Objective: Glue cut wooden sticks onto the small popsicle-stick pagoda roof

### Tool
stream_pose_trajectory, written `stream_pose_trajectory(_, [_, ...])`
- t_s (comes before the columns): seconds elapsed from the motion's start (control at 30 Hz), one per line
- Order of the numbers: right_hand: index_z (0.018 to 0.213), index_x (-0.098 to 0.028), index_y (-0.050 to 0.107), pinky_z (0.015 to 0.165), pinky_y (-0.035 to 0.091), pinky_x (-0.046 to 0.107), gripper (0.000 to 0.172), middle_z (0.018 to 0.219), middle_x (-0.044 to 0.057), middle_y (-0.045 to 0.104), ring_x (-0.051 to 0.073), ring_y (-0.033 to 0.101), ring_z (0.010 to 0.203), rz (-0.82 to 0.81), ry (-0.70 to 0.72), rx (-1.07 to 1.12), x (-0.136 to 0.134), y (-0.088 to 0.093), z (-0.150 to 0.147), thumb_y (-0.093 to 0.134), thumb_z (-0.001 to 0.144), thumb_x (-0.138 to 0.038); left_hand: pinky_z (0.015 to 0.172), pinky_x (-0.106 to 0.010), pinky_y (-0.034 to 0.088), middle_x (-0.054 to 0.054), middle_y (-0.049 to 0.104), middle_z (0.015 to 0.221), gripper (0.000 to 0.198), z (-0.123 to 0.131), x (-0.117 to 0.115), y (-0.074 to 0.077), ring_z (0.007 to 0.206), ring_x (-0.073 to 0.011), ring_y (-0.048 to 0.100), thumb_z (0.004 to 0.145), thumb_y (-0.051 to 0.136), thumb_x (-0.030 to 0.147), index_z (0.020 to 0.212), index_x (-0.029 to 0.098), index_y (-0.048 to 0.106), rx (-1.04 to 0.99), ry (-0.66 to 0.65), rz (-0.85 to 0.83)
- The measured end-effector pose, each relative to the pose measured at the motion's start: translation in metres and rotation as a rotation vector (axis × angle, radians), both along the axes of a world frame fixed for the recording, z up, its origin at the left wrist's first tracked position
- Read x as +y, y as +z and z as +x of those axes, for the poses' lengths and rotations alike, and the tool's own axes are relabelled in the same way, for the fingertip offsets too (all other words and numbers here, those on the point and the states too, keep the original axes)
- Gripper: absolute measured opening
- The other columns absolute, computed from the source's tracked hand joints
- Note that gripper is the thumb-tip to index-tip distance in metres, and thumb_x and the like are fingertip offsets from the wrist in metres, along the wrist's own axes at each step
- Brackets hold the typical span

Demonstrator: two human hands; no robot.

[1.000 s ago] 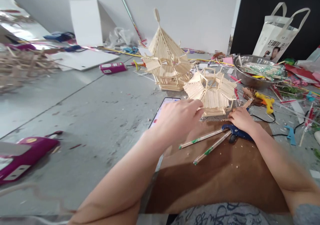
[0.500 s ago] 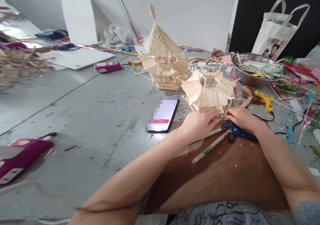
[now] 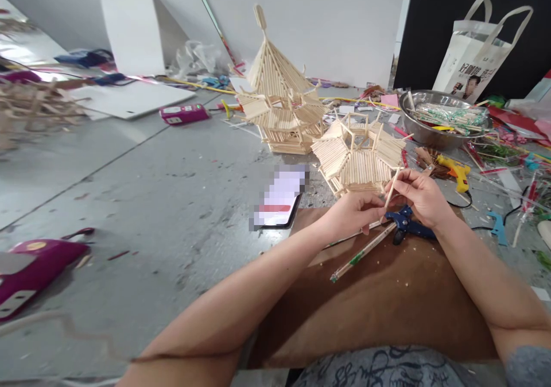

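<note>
A short thin wooden stick point(image 3: 392, 187) slants between my hands. My right hand point(image 3: 422, 196) pinches its upper part, and my left hand point(image 3: 355, 212) has its fingers closed at the lower end. Just beyond them stands a roof-like model of wooden sticks point(image 3: 364, 166), with an open frame on top. A blue-handled cutter point(image 3: 404, 223) lies below my hands on a brown board point(image 3: 387, 306). Near its jaws, a clear packet of sticks with green marks point(image 3: 361, 255) rests on the board, and another thin length beside it is partly covered by my left hand.
Behind stands a taller pagoda of sticks point(image 3: 284, 100). A phone point(image 3: 282, 194) lies left of my left hand. To the right are a steel bowl point(image 3: 424, 137) of wrapped sticks and a yellow glue gun point(image 3: 458, 171). Magenta devices point(image 3: 47, 266) sit on the left.
Both hands have come back from the lower edge of the near model and lifted slightly. The stick now shows between them. The cutter has shifted slightly.
</note>
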State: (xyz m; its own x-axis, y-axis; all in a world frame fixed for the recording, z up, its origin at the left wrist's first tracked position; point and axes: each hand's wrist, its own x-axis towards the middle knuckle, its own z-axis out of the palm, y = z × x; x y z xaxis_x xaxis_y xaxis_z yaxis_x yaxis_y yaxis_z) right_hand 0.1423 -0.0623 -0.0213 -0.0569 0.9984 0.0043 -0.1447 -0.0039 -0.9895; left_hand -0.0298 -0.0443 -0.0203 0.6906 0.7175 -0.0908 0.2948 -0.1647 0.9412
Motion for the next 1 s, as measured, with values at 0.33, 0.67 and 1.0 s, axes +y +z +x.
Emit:
stream_pose_trajectory(0.33, [0.072,-0.02,0.06,0.063,0.048,0.028,0.02,0.067,-0.002,0.062,0.011,0.056,0.063,0.102,0.044,-0.213,-0.011,0.013,-0.009,0.067,0.068,-0.039,0.048,-0.018,0.038,0.003,0.055,0.059,0.014,0.005,-0.01,0.001,0.048,-0.0048,0.048,0.079,0.052,0.023,0.072,0.014,0.058,-0.061,0.083,0.098])
stream_pose_trajectory(0.67, [0.083,-0.022,0.067,0.072,0.042,0.033,0.014,0.078,0.001,0.063,0.016,0.056,0.075,0.594,-0.222,-1.083,0.04,0.064,0.02,0.054,0.078,-0.028,0.089,-0.039,0.038,-0.004,0.066,0.1,0.018,-0.028,0.029,0.055,0.096,-0.0211,0.054,0.083,0.054,0.029,0.094,0.022,0.066,0.348,0.415,1.082])
stream_pose_trajectory(1.0, [0.09,-0.021,0.067,0.073,0.042,0.031,0.022,0.099,0.005,0.064,0.018,0.058,0.084,0.717,-0.174,-1.27,0.086,0.049,0.008,0.048,0.084,-0.029,0.091,-0.048,0.035,-0.005,0.063,0.109,0.02,-0.016,0.087,0.041,0.108,-0.0294,0.047,0.077,0.06,0.026,0.096,0.025,0.066,0.407,0.442,1.175])
